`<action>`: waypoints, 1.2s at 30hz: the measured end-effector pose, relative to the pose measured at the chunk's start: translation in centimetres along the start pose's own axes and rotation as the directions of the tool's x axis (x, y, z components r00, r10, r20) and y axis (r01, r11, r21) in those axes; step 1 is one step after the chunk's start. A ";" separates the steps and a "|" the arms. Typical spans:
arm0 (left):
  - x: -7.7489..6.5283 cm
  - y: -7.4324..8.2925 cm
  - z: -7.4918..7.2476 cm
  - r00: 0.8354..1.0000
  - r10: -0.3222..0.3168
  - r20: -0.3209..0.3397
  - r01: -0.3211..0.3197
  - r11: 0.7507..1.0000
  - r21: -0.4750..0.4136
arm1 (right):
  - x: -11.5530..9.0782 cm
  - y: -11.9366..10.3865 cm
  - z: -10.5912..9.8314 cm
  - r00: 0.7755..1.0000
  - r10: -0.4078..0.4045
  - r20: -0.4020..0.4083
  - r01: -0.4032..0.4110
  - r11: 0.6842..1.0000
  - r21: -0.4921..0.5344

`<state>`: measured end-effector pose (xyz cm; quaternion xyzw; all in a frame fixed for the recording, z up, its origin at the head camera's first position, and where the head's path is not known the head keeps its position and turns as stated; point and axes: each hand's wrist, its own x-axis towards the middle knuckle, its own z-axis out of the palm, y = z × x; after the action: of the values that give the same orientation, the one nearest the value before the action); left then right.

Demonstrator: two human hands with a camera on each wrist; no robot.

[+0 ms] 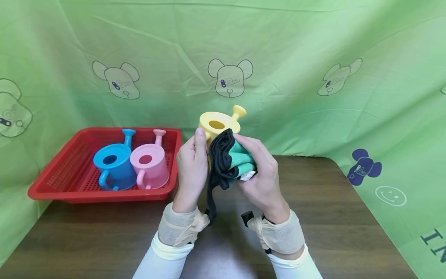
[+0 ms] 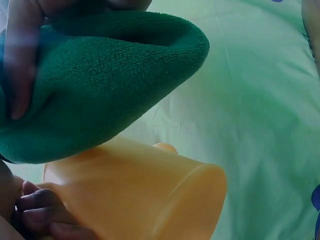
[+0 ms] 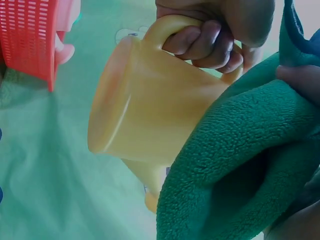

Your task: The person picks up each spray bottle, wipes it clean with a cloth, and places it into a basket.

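A yellow toy watering can (image 1: 219, 121) is held up above the table, its spout pointing away to the right. My left hand (image 1: 192, 168) grips its handle, the fingers curled through the loop as the right wrist view shows around the handle (image 3: 170, 25). In my right hand (image 1: 261, 170) is a bunched green towel (image 1: 240, 157) with black edging and a small white tag. That towel (image 3: 240, 145) lies against the near side of the can in the right wrist view. From the left wrist, the towel (image 2: 100, 85) covers part of the can (image 2: 145, 190).
To the left a red plastic basket (image 1: 104, 197) stands on the brown wooden table (image 1: 331, 217). Inside it are a blue watering can (image 1: 116, 166) and a pink one (image 1: 151, 164). A green cloth backdrop (image 1: 278, 77) with printed mouse faces hangs behind the table.
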<state>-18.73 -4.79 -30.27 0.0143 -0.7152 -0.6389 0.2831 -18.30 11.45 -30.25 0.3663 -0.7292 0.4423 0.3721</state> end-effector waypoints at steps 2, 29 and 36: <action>0.0 0.1 0.0 1.000 0.007 0.004 -0.007 1.000 0.019 | 0.1 0.0 0.0 1.000 0.013 0.010 -0.013 1.000 0.000; 0.5 0.3 -0.7 0.999 -0.030 0.021 0.030 1.000 0.000 | -0.1 0.2 -0.4 0.969 0.028 0.246 0.000 0.993 -0.115; 0.5 0.3 -0.8 1.000 -0.017 -0.001 0.017 0.999 -0.030 | -0.2 0.5 -0.3 0.960 0.030 0.279 0.003 0.993 -0.119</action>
<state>-18.71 -5.70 -29.80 0.0165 -0.7052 -0.6518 0.2784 -18.55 11.94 -30.55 0.3976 -0.8020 0.3446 0.2830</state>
